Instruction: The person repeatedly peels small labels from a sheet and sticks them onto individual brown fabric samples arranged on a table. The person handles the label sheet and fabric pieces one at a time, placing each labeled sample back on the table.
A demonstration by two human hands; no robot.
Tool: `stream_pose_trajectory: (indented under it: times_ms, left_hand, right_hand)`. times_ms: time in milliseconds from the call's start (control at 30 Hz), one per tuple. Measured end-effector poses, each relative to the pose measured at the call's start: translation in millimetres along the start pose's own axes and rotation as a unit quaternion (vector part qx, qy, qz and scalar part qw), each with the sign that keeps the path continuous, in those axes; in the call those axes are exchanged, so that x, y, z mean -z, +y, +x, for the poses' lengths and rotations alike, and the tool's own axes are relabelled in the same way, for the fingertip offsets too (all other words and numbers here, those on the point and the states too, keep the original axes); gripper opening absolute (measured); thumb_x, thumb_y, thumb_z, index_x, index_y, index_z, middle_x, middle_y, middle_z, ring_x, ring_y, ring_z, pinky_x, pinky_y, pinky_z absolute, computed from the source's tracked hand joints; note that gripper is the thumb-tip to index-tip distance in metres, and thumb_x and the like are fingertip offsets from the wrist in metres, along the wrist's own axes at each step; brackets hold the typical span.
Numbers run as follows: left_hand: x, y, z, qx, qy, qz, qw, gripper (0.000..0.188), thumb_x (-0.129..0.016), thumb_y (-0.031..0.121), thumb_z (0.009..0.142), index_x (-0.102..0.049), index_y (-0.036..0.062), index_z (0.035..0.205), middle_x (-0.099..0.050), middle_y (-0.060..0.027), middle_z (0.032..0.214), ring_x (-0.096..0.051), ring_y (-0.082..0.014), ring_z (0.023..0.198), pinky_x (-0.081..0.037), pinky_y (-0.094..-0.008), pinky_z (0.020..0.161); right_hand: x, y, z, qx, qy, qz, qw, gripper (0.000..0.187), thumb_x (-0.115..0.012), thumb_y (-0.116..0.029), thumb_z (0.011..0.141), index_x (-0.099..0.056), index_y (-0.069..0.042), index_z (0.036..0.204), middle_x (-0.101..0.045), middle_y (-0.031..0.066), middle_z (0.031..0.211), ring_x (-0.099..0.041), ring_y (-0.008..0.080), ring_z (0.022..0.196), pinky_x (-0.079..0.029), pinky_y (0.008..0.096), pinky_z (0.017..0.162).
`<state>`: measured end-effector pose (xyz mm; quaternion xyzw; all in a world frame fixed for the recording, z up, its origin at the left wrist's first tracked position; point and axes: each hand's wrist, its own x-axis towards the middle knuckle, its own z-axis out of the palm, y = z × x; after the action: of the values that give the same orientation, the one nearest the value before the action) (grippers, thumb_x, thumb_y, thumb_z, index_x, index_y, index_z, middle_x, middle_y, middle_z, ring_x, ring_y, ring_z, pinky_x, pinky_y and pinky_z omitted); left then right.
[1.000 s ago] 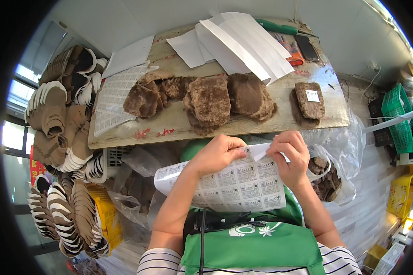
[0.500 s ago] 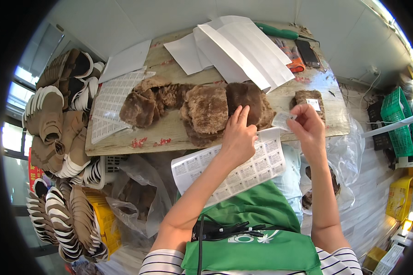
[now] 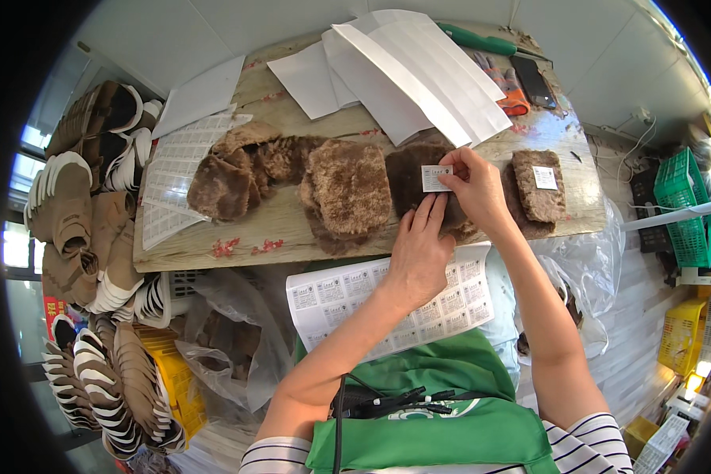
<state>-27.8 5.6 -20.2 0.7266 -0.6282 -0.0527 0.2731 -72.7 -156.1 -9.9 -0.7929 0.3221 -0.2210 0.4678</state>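
Note:
My right hand [image 3: 482, 189] pinches a small white printed sticker [image 3: 433, 178] over a dark brown fluffy fur piece [image 3: 403, 170]. The sticker lies flat against the fur or just above it; I cannot tell which. With fingers stretched out, my left hand [image 3: 420, 257] rests its fingertips on the lower part of the same piece. A sheet of stickers [image 3: 324, 294] lies across my lap under the left wrist. Left of my hands is a stack of lighter brown fur pieces [image 3: 347, 186]. At the right, another fur piece [image 3: 536, 207] bears a white sticker [image 3: 544, 178].
More fur pieces [image 3: 220, 186] and sticker sheets [image 3: 174, 182] occupy the table's left side. White paper sheets [image 3: 407, 71], a green-handled tool [image 3: 474, 38], a glove [image 3: 509, 91] and a phone [image 3: 533, 81] lie at the back. Stacked brown shoes [image 3: 71, 197] stand at far left.
My right hand has carried the sticker leftward from the table's right side onto or over the dark fur piece. My left fingers have slid down toward the piece's near edge.

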Motion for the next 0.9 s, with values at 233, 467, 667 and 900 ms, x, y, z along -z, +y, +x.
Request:
stream_pose_trajectory:
  times_ms: [233, 467, 667, 900]
  left_hand:
    - [-1, -2, 0, -0.005, 0.014, -0.005, 1.000, 0.005, -0.067, -0.003, 0.070, -0.066, -0.0078, 0.072, -0.041, -0.0345, 0.145, -0.037, -0.0440, 0.139, -0.033, -0.0526, 0.112]
    - [-4, -5, 0, -0.021, 0.021, -0.002, 1.000, 0.007, -0.064, -0.002, 0.066, -0.067, -0.0054, 0.072, -0.043, -0.0363, 0.142, -0.037, -0.0458, 0.138, -0.032, -0.0571, 0.112]
    - [-4, -3, 1, -0.012, 0.032, -0.002, 0.999, 0.007, -0.066, -0.004, 0.064, -0.067, -0.0069, 0.070, -0.044, -0.0341, 0.142, -0.039, -0.0432, 0.136, -0.035, -0.0513, 0.109]
    - [-2, -6, 2, -0.022, 0.023, 0.013, 0.999, 0.008, -0.066, -0.002, 0.065, -0.069, -0.0055, 0.071, -0.046, -0.0339, 0.140, -0.040, -0.0437, 0.134, -0.034, -0.0534, 0.108]
  right_hand:
    - [-4, 4, 4, -0.018, 0.030, -0.077, 0.996, 0.024, -0.080, -0.010, 0.076, -0.071, -0.004, 0.097, -0.072, 0.0092, 0.080, -0.068, 0.0197, 0.074, -0.054, 0.0329, 0.070]
    - [-5, 3, 6, -0.026, 0.037, -0.106, 0.993, 0.027, -0.083, -0.017, 0.074, -0.073, -0.005, 0.095, -0.072, 0.0077, 0.078, -0.068, 0.0200, 0.072, -0.053, 0.0339, 0.067]
    - [-8, -3, 9, 0.009, 0.020, -0.191, 0.981, 0.031, -0.085, -0.025, 0.072, -0.073, -0.007, 0.094, -0.070, 0.0068, 0.075, -0.067, 0.0234, 0.070, -0.052, 0.0364, 0.066]
    - [-1, -12, 21, 0.036, -0.019, -0.266, 0.963, 0.057, -0.089, -0.036, 0.065, -0.065, -0.004, 0.106, -0.071, 0.0104, 0.081, -0.070, 0.0311, 0.079, -0.054, 0.0420, 0.071]
